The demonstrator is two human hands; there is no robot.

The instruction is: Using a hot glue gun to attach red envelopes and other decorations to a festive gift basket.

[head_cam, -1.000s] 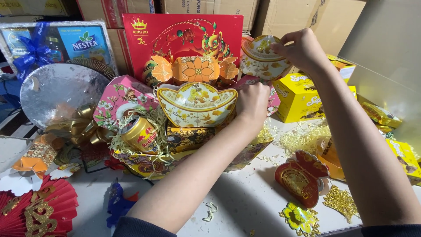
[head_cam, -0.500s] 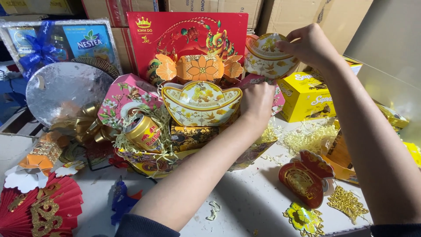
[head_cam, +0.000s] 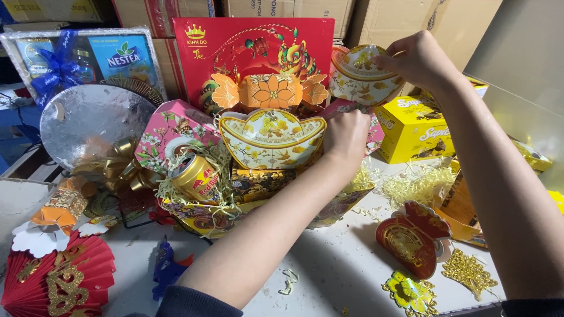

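Above basket, right hand grips ingot box; left hand below.

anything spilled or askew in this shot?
Yes. Yellow shredded paper filler is strewn loose over the white table, outside the gift basket. The gold drink can lies tilted in the basket, not upright. No damage shows.

Glossy printed card shining on the ingot-shaped box, metal can gleaming gold, crinkled paper shreds lying matt, silver foil tray glinting dully.
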